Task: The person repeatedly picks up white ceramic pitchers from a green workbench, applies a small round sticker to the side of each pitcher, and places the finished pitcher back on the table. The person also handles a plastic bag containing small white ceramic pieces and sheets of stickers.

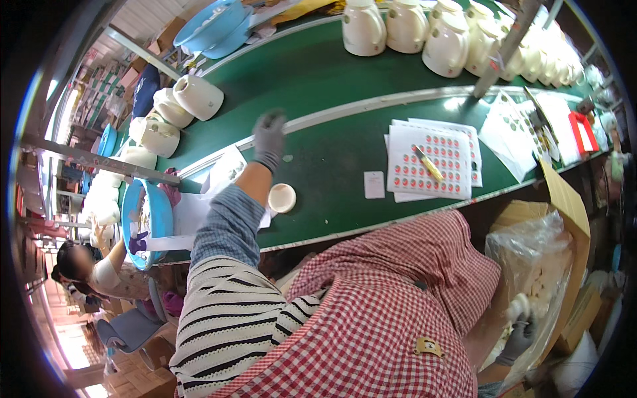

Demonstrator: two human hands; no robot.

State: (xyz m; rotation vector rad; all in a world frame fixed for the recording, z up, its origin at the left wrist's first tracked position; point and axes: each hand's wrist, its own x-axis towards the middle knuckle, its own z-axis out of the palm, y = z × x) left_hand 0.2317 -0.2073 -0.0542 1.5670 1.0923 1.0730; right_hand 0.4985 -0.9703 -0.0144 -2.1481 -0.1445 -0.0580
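Note:
My left hand, in a grey glove, reaches out over the green bench beside the metal rail. Its fingers are smeared by motion, and I see nothing held in it. Close below it, near the bench's front edge, lies a round cream lid. Down at the right, my right hand, also gloved in grey, is inside a plastic-lined cardboard box. Its fingers close on a small cream plastic piece. More pale pieces show through the clear bag.
Cream jugs stand along the far belt, with more jugs at the left. Sticker sheets with a yellow-handled cutter lie on the bench. A blue basin is at the left, near another person. A metal post rises at right.

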